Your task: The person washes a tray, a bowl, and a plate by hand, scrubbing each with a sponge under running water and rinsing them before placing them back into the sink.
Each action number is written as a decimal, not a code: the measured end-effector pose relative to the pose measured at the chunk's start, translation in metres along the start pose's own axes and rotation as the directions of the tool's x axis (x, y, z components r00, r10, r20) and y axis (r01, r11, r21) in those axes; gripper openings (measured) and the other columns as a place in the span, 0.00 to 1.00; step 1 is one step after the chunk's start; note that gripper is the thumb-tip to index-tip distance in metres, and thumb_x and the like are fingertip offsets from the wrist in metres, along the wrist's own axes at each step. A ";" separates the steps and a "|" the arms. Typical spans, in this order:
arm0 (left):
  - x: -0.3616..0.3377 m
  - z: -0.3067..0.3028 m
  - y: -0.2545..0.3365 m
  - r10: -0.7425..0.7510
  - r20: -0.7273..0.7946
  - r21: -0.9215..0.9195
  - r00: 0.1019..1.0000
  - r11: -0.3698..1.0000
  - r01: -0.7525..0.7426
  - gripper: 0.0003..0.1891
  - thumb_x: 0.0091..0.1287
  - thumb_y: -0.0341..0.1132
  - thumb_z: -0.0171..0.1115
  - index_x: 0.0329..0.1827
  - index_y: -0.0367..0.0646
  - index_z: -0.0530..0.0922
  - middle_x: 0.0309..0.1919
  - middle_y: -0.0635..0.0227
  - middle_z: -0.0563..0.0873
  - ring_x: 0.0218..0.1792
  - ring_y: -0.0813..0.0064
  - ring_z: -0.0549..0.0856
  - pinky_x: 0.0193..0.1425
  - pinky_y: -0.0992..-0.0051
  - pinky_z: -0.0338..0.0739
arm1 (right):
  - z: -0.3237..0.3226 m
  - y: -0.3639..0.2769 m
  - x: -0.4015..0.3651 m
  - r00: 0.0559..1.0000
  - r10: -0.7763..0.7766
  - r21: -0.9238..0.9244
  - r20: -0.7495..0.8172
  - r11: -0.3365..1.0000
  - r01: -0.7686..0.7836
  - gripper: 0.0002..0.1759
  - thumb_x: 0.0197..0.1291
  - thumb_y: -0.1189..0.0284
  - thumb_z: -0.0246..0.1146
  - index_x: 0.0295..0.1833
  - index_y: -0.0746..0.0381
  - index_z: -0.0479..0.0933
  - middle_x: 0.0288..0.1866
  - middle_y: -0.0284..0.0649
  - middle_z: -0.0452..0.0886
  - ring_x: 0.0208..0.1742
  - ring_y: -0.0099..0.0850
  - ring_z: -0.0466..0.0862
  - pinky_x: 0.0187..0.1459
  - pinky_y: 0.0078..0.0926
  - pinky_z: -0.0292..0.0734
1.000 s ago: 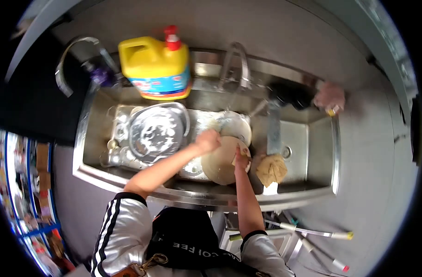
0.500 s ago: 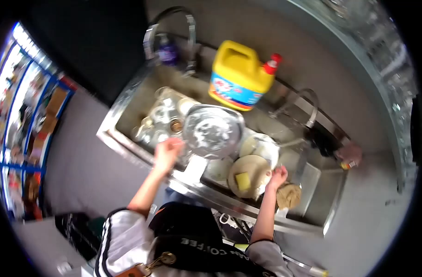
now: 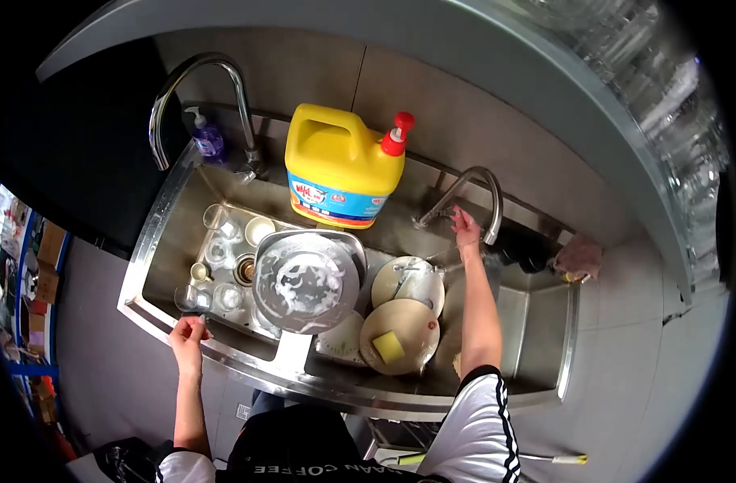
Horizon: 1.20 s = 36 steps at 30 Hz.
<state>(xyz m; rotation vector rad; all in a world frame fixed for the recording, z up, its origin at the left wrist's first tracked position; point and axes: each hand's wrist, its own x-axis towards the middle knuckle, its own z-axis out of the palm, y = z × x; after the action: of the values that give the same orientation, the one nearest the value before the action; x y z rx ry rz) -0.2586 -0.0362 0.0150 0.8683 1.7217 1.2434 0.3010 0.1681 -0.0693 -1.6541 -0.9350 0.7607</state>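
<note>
My left hand (image 3: 189, 336) rests on the front rim of the steel sink (image 3: 223, 350), its fingers bent down next to a clear glass (image 3: 187, 299). My right hand (image 3: 466, 229) is stretched far back, under the arch of the right faucet (image 3: 474, 183); I cannot see whether it grips anything. A yellow sponge (image 3: 389, 347) lies on a beige plate (image 3: 412, 318) in the sink. Beside it sits a soapy round metal pan (image 3: 306, 283), with white plates (image 3: 408, 282) behind the beige one.
A big yellow detergent jug (image 3: 342, 167) with a red pump stands on the sink's back ledge. A tall left faucet (image 3: 197, 84) and a purple soap bottle (image 3: 209, 138) stand at back left. Several glasses and cups (image 3: 223, 245) fill the left basin. A pink cloth (image 3: 577, 256) lies at right.
My right hand left the beige plate and reached back to the right faucet. My left hand pulled back from the dishes to the sink's front rim. The view swung to the left.
</note>
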 end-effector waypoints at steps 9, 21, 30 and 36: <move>-0.011 0.043 -0.004 -0.033 0.051 0.034 0.998 0.999 0.031 0.05 0.59 0.29 0.55 0.27 0.37 0.73 0.18 0.74 0.74 0.20 0.84 0.74 0.27 0.84 0.69 | 0.000 0.042 0.019 0.877 -0.476 -0.214 0.064 0.852 0.478 0.14 0.59 0.68 0.53 0.45 0.66 0.73 0.34 0.33 0.76 0.35 0.21 0.75 0.40 0.16 0.69; -0.025 0.093 0.012 -0.007 0.159 0.011 0.987 1.000 0.005 0.04 0.58 0.27 0.55 0.27 0.36 0.74 0.18 0.74 0.75 0.21 0.85 0.74 0.27 0.85 0.68 | 0.010 0.034 -0.002 0.877 -0.480 -0.426 0.024 0.789 0.444 0.15 0.60 0.66 0.45 0.45 0.65 0.70 0.43 0.49 0.73 0.47 0.44 0.72 0.49 0.33 0.64; -0.040 0.155 0.032 0.143 0.411 0.174 0.900 0.957 -0.231 0.04 0.55 0.26 0.57 0.29 0.33 0.75 0.20 0.68 0.78 0.23 0.84 0.75 0.28 0.84 0.69 | 0.013 0.052 0.015 0.859 -0.511 -0.492 0.029 0.741 0.458 0.17 0.62 0.62 0.44 0.43 0.62 0.71 0.35 0.48 0.76 0.41 0.46 0.74 0.44 0.34 0.67; -0.041 0.147 0.026 0.054 0.398 0.263 0.916 0.950 -0.171 0.04 0.54 0.26 0.58 0.30 0.33 0.76 0.20 0.67 0.79 0.22 0.84 0.75 0.27 0.83 0.70 | 0.016 0.038 0.015 0.844 -0.534 -0.504 0.050 0.716 0.482 0.18 0.61 0.61 0.46 0.45 0.63 0.70 0.41 0.52 0.73 0.46 0.47 0.72 0.48 0.36 0.65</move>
<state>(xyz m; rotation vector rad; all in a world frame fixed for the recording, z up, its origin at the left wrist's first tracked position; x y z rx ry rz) -0.1069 -0.0073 0.0234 1.3125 1.5652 0.8226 0.3024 0.1825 -0.1110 -1.7149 -1.5264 0.0399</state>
